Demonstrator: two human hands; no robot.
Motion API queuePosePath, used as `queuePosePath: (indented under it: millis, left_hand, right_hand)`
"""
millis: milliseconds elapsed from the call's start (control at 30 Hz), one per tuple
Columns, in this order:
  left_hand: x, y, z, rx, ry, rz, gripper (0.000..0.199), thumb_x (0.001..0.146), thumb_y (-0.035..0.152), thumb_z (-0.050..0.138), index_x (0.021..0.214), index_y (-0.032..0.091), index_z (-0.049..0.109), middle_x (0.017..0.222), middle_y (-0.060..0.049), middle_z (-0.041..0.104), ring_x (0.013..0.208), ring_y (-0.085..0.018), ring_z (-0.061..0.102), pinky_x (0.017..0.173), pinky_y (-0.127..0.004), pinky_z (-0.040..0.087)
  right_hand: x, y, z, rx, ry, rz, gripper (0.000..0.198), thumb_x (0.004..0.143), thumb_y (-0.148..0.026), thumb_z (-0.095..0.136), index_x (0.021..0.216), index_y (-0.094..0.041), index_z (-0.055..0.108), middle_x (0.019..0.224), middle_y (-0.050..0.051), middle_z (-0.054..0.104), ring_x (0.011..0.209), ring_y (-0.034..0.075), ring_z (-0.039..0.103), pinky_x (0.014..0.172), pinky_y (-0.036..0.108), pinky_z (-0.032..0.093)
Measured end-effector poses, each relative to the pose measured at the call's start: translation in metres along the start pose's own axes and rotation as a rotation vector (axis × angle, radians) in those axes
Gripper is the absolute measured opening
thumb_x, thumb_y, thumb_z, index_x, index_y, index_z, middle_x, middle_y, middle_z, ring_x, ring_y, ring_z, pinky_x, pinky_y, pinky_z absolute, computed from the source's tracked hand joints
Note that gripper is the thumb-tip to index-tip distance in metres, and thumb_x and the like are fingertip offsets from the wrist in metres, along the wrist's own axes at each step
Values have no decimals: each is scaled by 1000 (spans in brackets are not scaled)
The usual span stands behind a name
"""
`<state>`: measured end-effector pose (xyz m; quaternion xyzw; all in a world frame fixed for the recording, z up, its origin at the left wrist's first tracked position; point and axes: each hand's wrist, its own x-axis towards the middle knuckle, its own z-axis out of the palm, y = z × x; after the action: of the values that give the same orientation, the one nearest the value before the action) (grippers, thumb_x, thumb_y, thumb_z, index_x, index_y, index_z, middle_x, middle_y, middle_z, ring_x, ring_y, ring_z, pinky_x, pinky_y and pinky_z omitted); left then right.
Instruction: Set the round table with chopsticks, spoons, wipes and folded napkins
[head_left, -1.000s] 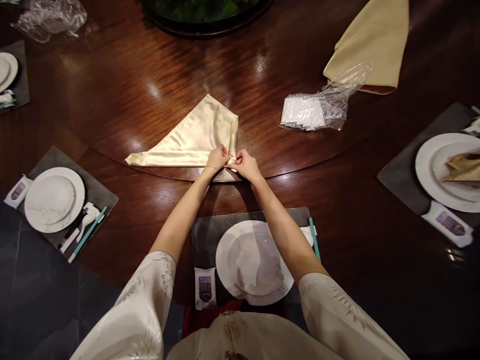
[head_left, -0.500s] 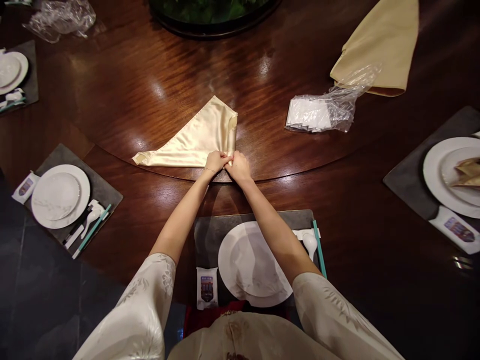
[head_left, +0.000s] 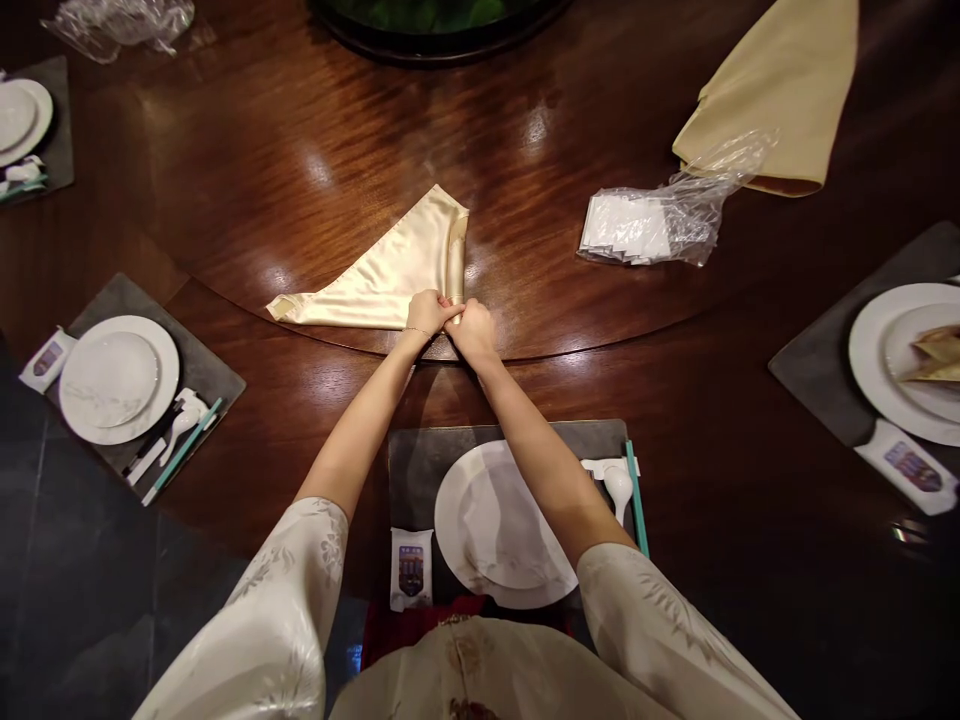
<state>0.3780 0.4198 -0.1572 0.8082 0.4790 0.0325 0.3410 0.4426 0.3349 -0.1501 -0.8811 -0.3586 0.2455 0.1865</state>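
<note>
A shiny pale-gold cloth napkin (head_left: 382,270) lies folded into a rough triangle on the wooden turntable, its long edge towards me. Its right side is rolled into a tube, and its left corner is turned up. Both hands meet at the near right corner, at the lower end of the roll. My left hand (head_left: 429,312) is closed on the cloth there, thumb and fingers pinching. Right beside it, my right hand (head_left: 472,328) also grips the roll's lower end. The fingers partly hide that corner.
Below my arms sits a grey placemat (head_left: 412,450) with stacked plates (head_left: 457,530), a white spoon (head_left: 619,488) and teal chopsticks (head_left: 637,500). Plastic-wrapped white cards (head_left: 626,228) and a larger gold cloth (head_left: 780,100) lie at upper right. Other place settings flank left and right.
The rolled right side of the napkin has come slightly further left and looks tighter. Both hands have shifted a little left with it. The whole view has tilted slightly.
</note>
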Motion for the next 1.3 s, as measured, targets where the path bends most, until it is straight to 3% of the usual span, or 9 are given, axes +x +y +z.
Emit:
queuePosePath:
  millis: [200,333,467,600,667,767,1033,1200,1300]
  left_hand:
    - [6,-15,-10,47,-39,-59,16,70,29,62,65,14,64,67,-6,65,68,-17,57,65,-25,40]
    - [10,-26,-18,-2,-58,-58,13,68,28,65,70,15,64,69,-4,65,67,-15,57,65,-24,41]
    - [9,-29,-21,-50,-30,-35,11,63,21,68,72,15,65,70,-3,66,66,-14,57,64,-22,41]
    - [1,-21,-21,-112,-33,-31,25,73,38,62,63,15,64,64,-5,64,66,-16,58,66,-25,42]
    - [-3,-14,-16,-140,-36,-26,31,72,44,63,66,14,66,68,-6,66,68,-17,58,67,-26,43]
    - [-4,2,-2,-153,-62,-5,26,68,39,68,73,13,67,76,-7,68,72,-17,60,70,-25,43]
    - [-9,52,46,-103,-147,96,13,70,26,63,72,13,67,73,-6,67,73,-17,60,70,-25,43]
    - [-2,46,43,-36,-157,108,9,69,23,64,70,14,66,75,-6,66,76,-18,59,72,-26,43]
    - [3,35,37,-75,-120,105,19,64,17,67,83,14,66,80,-4,66,74,-16,57,70,-24,43]
  right_hand:
    - [4,6,4,152,-32,-122,28,72,-36,62,90,-15,55,96,7,62,88,19,58,80,27,44]
    - [12,12,9,286,-87,17,26,76,-41,56,86,-17,57,84,2,64,79,14,58,75,24,43]
    - [13,3,15,211,-106,50,27,75,-45,56,80,-18,57,83,3,65,79,16,59,74,25,43]
    - [9,-8,13,87,-87,73,32,73,-46,59,86,-17,58,88,9,66,84,21,61,74,27,44]
    - [6,-9,7,34,-51,66,35,76,-45,57,92,-14,57,92,13,66,88,23,62,76,29,45]
    - [0,-1,-5,-34,21,79,35,81,-40,51,98,-11,56,96,18,65,91,26,62,79,31,45]
    - [-16,42,-34,-124,99,196,28,85,-33,46,103,-12,53,103,17,62,92,26,62,80,36,46]
    - [-14,60,-37,41,44,69,25,78,-40,55,92,-18,54,94,7,65,90,21,61,80,31,45]
    - [-6,64,-33,141,40,173,38,73,-47,60,97,-18,53,90,6,65,88,20,61,78,29,45]
